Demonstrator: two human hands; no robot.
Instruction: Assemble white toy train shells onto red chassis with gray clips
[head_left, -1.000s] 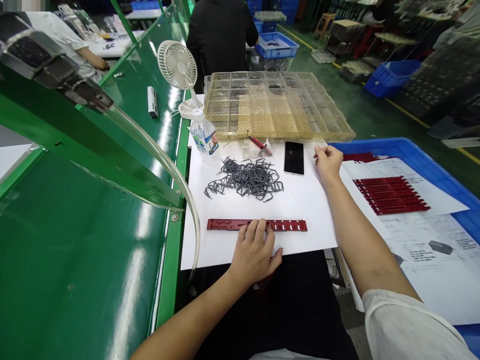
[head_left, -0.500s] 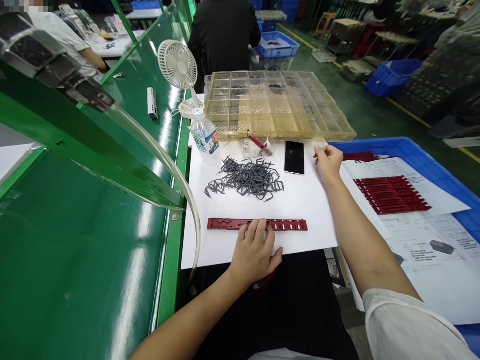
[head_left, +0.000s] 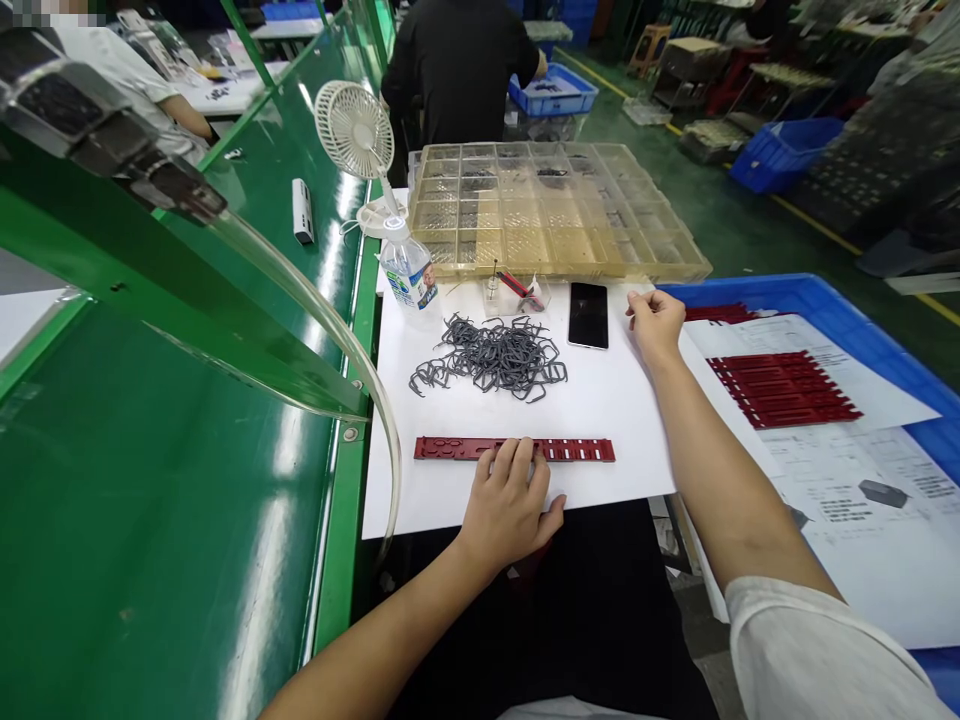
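A long dark red slotted plastic strip (head_left: pixel 450 449) lies crosswise on the white paper near its front edge. My left hand (head_left: pixel 506 500) rests on its middle, fingertips laid on top and thumb apart, not gripping it. Behind the strip is a tangled heap of small grey bent clips (head_left: pixel 506 355). At the right edge of the paper my right hand (head_left: pixel 658 320) rests with fingers curled in; nothing shows in it. A black-screened phone (head_left: pixel 589 315) lies just left of that hand.
A divided clear tray (head_left: pixel 555 210) stands at the back, with a bottle (head_left: pixel 409 265) and a small fan (head_left: pixel 355 130) by its left end. On the right, a blue bin (head_left: pixel 795 285) carries printed sheets and stacked red strips (head_left: pixel 784 390). A clear hose (head_left: pixel 379 390) hangs left.
My hands, the red strip and the grey clips stay put. In the background, the person in black has shifted right, an arm reaching to the blue tray.
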